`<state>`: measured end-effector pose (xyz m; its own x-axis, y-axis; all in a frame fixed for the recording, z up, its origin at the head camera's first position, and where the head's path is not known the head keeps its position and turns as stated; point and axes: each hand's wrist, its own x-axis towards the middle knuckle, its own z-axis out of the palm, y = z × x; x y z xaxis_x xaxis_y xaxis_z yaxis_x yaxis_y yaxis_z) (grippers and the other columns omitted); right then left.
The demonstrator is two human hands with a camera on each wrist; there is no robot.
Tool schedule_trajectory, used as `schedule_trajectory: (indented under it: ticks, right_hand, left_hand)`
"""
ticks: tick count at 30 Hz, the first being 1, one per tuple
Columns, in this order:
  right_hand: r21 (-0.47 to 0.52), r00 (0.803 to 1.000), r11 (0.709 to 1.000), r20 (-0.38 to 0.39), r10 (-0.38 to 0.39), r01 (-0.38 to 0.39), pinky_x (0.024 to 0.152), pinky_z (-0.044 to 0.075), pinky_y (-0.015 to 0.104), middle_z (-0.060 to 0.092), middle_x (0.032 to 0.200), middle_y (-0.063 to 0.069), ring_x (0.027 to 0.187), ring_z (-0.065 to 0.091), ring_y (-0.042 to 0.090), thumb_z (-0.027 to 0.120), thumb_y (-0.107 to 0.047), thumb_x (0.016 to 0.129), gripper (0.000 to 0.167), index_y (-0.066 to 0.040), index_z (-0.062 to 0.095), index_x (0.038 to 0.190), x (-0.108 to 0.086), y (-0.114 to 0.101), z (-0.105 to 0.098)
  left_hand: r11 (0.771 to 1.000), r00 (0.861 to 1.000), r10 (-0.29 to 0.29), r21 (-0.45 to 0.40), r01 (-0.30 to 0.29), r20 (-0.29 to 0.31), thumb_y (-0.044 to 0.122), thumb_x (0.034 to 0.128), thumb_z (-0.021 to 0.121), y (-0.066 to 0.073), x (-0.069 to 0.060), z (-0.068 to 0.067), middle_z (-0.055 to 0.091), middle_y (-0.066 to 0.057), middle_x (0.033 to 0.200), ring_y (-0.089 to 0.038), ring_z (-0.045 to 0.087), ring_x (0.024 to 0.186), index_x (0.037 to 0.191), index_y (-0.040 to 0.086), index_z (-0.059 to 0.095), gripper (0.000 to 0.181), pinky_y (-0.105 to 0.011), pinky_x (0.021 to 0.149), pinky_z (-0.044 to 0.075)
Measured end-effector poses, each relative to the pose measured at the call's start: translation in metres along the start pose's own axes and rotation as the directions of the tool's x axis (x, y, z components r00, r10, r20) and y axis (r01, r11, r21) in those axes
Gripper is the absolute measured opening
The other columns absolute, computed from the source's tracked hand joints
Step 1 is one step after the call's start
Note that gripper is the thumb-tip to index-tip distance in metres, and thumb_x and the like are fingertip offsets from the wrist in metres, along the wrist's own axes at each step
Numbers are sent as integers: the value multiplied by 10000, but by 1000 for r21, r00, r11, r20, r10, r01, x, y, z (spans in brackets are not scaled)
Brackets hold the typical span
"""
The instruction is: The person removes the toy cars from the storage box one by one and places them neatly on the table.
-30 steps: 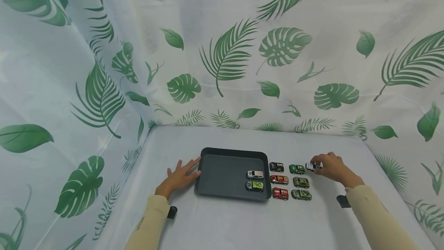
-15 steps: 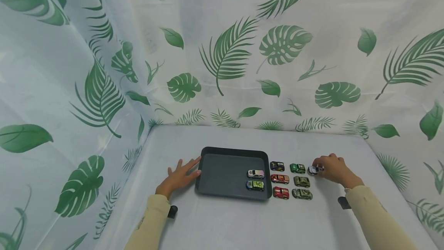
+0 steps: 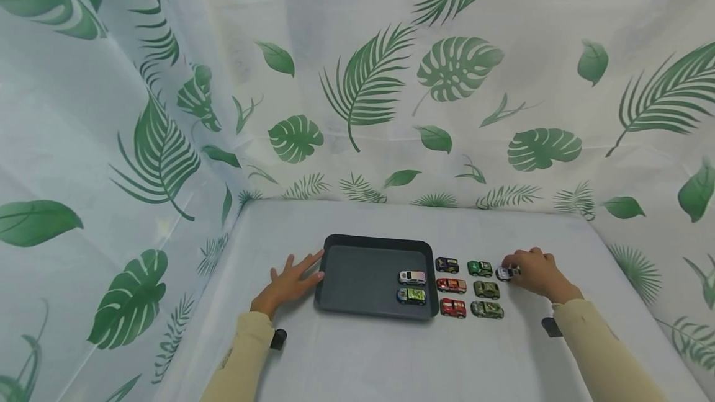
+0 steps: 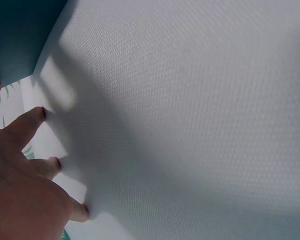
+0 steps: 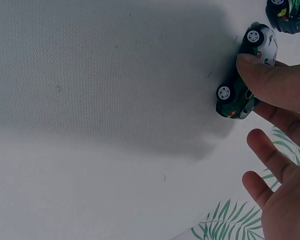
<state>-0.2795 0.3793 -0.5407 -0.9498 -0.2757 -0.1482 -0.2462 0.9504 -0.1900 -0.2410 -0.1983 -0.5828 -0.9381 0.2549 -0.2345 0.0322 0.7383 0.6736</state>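
Observation:
At the right end of the far row, my right hand (image 3: 537, 273) pinches a white and dark green toy car (image 5: 247, 75) between thumb and fingers. In the right wrist view the car's wheels face the camera, and the thumb covers part of its side. My left hand (image 3: 287, 285) lies at the left side of a dark grey tray (image 3: 357, 314), fingers spread and straight, fingertips touching its rim. Inside the tray, toward its right wall, stand a white toy car (image 3: 412, 277) and a blue and lime-green one (image 3: 411, 296).
Right of the tray, toy cars stand in rows: a dark blue one (image 3: 447, 265), a green one (image 3: 480, 268), an orange-red one (image 3: 450, 285), a red one (image 3: 453, 308) and two camouflage cars (image 3: 487, 290). A leaf-print curtain (image 3: 368, 79) rises behind the white table (image 3: 357, 358).
My right hand has brought the white and green car slightly nearer to me, at the end of the far row. The left hand and the tray have stayed in place.

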Motion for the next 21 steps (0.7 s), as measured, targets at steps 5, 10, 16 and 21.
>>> schedule_trajectory:
  ticks: [5,10,16,21]
  right_hand:
    - [10,1000,1000,2,9,-9,887,388,754,731,1045,181,990,582,470,851,22,832,275,5,792,1100,-2,0,-1]
    - [4,1000,1000,4,28,-28,892,401,759,728,1042,188,991,590,476,853,20,829,280,15,795,1104,-1,0,1]
    - [-10,999,999,2,46,-46,907,405,772,734,1057,216,991,597,479,850,21,831,283,21,795,1108,1,-1,4]
    - [-16,999,999,10,42,-42,909,411,768,737,1109,246,1005,602,484,835,1,854,311,31,775,1158,0,-2,2]
  left_hand:
    - [1000,1000,0,-2,0,1,452,1116,573,3,-1,0,303,-132,1734,-495,-40,1610,1698,279,360,644,-797,1162,-123]
    - [1000,1000,3,2,-3,0,454,1116,570,3,-1,-1,304,-128,1734,-494,-43,1610,1700,283,353,646,-794,1165,-121]
    - [1000,1000,8,-4,-8,-4,480,1109,572,1,0,-1,310,-127,1731,-495,-42,1611,1697,282,360,656,-797,1161,-124]
    - [1000,1000,11,-8,-11,-5,479,1106,577,0,0,0,314,-125,1730,-497,-44,1609,1694,287,369,653,-804,1157,-120]
